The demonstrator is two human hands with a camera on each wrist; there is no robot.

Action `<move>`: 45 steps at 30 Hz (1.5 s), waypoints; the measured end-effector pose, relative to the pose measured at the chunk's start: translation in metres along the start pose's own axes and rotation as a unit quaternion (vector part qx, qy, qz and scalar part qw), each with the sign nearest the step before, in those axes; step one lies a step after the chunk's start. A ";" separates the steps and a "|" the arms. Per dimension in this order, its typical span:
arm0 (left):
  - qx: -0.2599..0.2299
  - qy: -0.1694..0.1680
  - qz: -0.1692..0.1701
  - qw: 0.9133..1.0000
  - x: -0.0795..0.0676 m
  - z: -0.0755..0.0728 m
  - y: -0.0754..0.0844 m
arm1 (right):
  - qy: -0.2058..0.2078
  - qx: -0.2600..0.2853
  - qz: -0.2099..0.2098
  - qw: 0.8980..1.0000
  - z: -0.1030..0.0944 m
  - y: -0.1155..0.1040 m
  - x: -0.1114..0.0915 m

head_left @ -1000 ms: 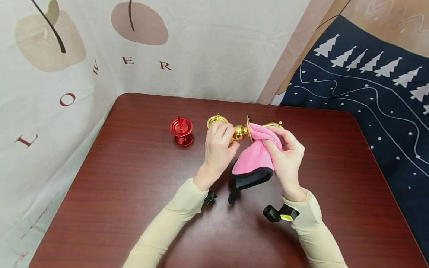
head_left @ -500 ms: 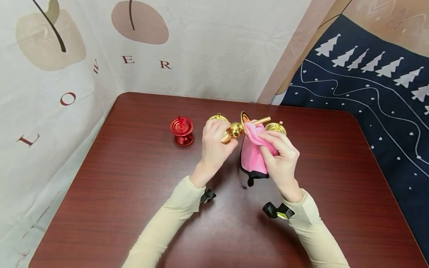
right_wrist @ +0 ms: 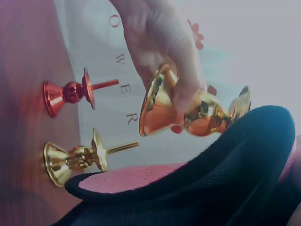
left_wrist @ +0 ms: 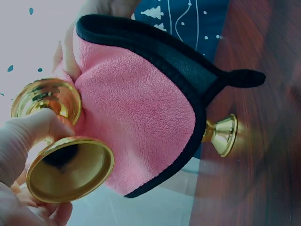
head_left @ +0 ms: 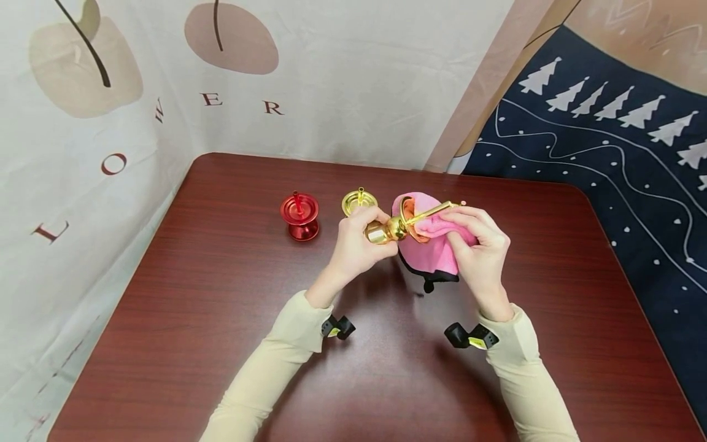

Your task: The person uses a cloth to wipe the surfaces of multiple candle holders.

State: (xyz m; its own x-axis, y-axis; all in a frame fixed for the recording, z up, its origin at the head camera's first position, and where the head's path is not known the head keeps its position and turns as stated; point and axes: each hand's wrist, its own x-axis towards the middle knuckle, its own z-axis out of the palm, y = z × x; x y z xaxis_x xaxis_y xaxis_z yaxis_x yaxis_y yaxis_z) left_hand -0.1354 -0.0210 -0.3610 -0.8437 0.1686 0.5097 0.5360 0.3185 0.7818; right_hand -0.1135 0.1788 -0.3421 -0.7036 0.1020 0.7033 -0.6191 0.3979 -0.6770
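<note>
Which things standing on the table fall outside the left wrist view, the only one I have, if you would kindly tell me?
Observer: A red holder stands upright on the table.
Operator: Thank you; does it stand alone over there?
Observer: No, a standing gold holder is next to it, to its right in the head view.
Operator: And where does the spike of the held gold holder point, please? I cannot see it.
Observer: In the head view it points away from the left hand, toward the fingers of the right hand.
</note>
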 end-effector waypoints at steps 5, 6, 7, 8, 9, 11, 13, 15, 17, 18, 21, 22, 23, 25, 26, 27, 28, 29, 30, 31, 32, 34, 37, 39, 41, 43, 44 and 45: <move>-0.018 -0.038 -0.011 0.999 0.000 0.000 0.004 | 0.016 0.015 0.041 0.999 -0.002 0.001 0.006; -0.020 -0.040 -0.011 0.999 0.000 0.000 0.004 | 0.022 0.028 0.053 0.998 -0.001 -0.001 0.007; -0.020 -0.041 -0.012 0.999 0.000 0.000 0.004 | 0.025 0.041 0.062 0.997 -0.001 -0.003 0.009; -0.021 -0.042 -0.013 0.999 0.000 0.001 0.004 | 0.028 0.053 0.072 0.996 -0.001 -0.006 0.011; -0.022 -0.042 -0.015 0.999 0.000 0.001 0.004 | 0.031 0.064 0.080 0.994 -0.001 -0.009 0.013; -0.020 -0.041 -0.019 0.999 -0.001 0.002 0.005 | 0.044 0.080 0.097 0.991 -0.001 -0.015 0.016; -0.018 -0.041 -0.022 0.999 -0.001 0.003 0.006 | 0.042 0.082 0.101 0.991 -0.001 -0.017 0.017; -0.018 -0.038 -0.025 0.999 -0.001 0.004 0.006 | 0.019 0.075 0.098 0.992 -0.001 -0.018 0.017; -0.018 -0.028 -0.030 0.999 0.000 0.005 0.006 | -0.023 0.061 0.090 0.994 -0.002 -0.018 0.017; -0.019 -0.021 -0.033 0.999 0.000 0.005 0.006 | -0.048 0.053 0.083 0.994 -0.003 -0.018 0.017; -0.018 0.000 -0.045 0.999 0.000 0.006 0.006 | -0.111 0.033 0.063 0.991 -0.005 -0.015 0.015; -0.017 0.007 -0.049 0.999 0.000 0.006 0.006 | -0.124 0.028 0.056 0.990 -0.006 -0.012 0.014; -0.012 0.012 -0.053 0.998 -0.001 0.006 0.005 | -0.135 0.023 0.054 0.989 -0.006 -0.009 0.013; -0.003 0.020 -0.057 0.998 -0.001 0.007 0.004 | -0.149 0.014 0.061 0.987 -0.008 -0.005 0.010; 0.002 0.023 -0.059 0.998 -0.002 0.007 0.004 | -0.154 0.011 0.070 0.986 -0.009 -0.003 0.009; 0.007 0.027 -0.061 0.998 -0.002 0.007 0.003 | -0.160 0.013 0.085 0.983 -0.011 -0.002 0.008; 0.010 0.031 -0.063 0.998 -0.002 0.008 0.002 | -0.163 0.017 0.104 0.981 -0.012 -0.002 0.008; 0.013 0.035 -0.064 0.997 -0.002 0.008 0.002 | -0.165 0.026 0.128 0.977 -0.014 -0.003 0.007; 0.014 0.038 -0.066 0.997 -0.002 0.008 0.002 | -0.166 0.043 0.153 0.973 -0.016 -0.003 0.007; 0.014 0.042 -0.068 0.997 -0.002 0.008 0.002 | -0.168 0.065 0.178 0.968 -0.018 -0.003 0.006; 0.012 0.046 -0.072 0.996 -0.002 0.008 0.001 | -0.168 0.091 0.205 0.960 -0.021 -0.003 0.006; 0.005 0.056 -0.076 0.996 -0.001 0.008 0.001 | -0.162 0.136 0.259 0.942 -0.025 -0.003 0.005; -0.014 0.064 -0.091 0.994 0.001 0.008 0.001 | -0.132 0.188 0.330 0.915 -0.025 -0.004 0.001; -0.042 0.059 -0.108 0.991 0.002 0.009 0.003 | -0.109 0.206 0.373 0.898 -0.021 -0.007 -0.001; -0.074 0.048 -0.131 0.987 0.004 0.010 0.006 | -0.091 0.225 0.405 0.881 -0.014 -0.009 -0.004; -0.099 0.037 -0.149 0.983 0.005 0.012 0.010 | -0.083 0.245 0.431 0.864 -0.007 -0.012 -0.007; -0.108 0.032 -0.155 0.982 0.005 0.013 0.012 | -0.080 0.255 0.441 0.857 -0.004 -0.013 -0.008; -0.112 0.026 -0.158 0.981 0.006 0.013 0.013 | -0.075 0.266 0.447 0.851 -0.001 -0.015 -0.009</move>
State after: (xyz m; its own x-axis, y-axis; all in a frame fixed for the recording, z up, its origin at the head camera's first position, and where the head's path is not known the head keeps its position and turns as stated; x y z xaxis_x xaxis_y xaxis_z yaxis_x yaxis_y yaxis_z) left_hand -0.1334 -0.0036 -0.3522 -0.9690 0.0454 0.2430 0.2470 0.1339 0.9597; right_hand -0.0981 0.1727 -0.3381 -0.9883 0.0126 -0.1519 0.1439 -0.2510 -0.9572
